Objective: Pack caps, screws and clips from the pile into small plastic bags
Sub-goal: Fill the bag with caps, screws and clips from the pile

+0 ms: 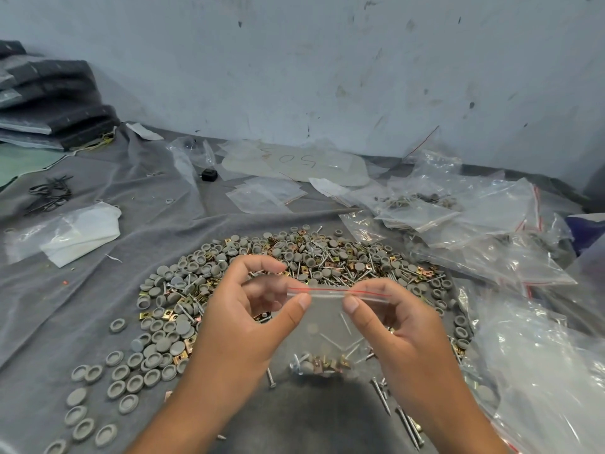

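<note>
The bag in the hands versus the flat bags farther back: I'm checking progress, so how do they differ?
The held bag hangs upright, pinched by both hands at its red-lined zip; the flat bags lie untouched on the cloth. The held bag carries screws, caps and clips; the flat bags look empty. Both are clear plastic.

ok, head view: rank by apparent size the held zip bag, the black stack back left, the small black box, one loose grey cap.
1. black stack
2. zip bag, though nearness inflates it
3. black box and grey cap: look alike, depth differs, unranked
</note>
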The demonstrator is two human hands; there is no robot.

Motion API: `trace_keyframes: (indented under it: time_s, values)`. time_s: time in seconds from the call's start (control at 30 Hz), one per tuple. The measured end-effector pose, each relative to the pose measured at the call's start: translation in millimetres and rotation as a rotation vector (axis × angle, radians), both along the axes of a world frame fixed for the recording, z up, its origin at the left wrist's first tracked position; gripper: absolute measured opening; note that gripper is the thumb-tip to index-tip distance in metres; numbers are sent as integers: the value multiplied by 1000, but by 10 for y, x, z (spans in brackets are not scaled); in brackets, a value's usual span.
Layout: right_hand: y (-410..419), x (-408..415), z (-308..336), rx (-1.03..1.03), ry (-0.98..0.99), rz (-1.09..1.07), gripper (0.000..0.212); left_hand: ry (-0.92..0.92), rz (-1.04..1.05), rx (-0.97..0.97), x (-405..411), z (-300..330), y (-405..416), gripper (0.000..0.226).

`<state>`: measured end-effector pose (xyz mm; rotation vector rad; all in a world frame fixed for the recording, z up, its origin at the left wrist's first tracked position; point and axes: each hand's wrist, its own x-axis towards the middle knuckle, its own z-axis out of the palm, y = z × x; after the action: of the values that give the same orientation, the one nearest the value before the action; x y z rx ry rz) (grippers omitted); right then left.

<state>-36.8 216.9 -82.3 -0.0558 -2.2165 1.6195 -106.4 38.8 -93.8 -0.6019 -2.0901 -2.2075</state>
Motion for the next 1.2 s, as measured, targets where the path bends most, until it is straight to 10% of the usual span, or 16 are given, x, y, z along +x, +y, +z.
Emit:
trace_keyframes:
  time_s: [1.2]
  values:
    - [-53, 43, 76, 182, 17, 67, 15, 20, -81, -183, 56, 222, -97, 43]
